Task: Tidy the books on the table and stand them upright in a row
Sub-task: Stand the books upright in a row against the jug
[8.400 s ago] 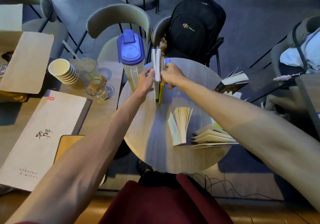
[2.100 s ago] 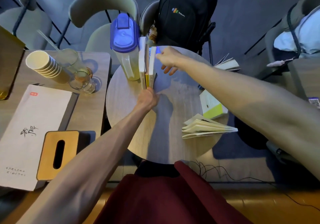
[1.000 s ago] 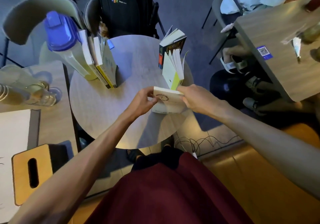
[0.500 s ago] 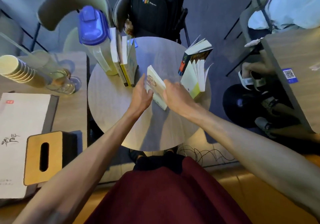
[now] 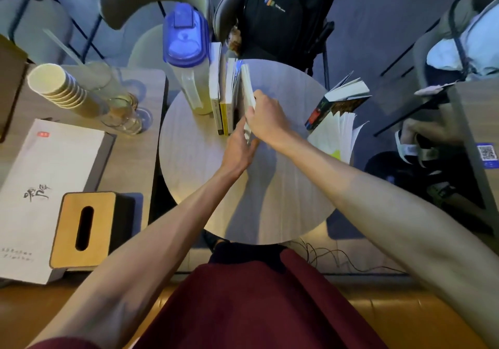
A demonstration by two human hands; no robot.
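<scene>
Your hands [image 5: 266, 118] press a pale book [image 5: 248, 87] upright against the row [image 5: 223, 97] beside the pitcher [image 5: 189, 60] on the counter [image 5: 283, 186].

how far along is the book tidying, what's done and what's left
Done: a few books stand upright in a row against the blue-lidded pitcher. In hand: both the left hand and right hand press a white book onto the row's right end. Left: the dark-covered book and the splayed-open book at the round table's right edge.

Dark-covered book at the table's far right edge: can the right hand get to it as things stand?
Probably yes, once free: bare table lies between the right hand and the dark-covered book, but it grips the white book.
</scene>
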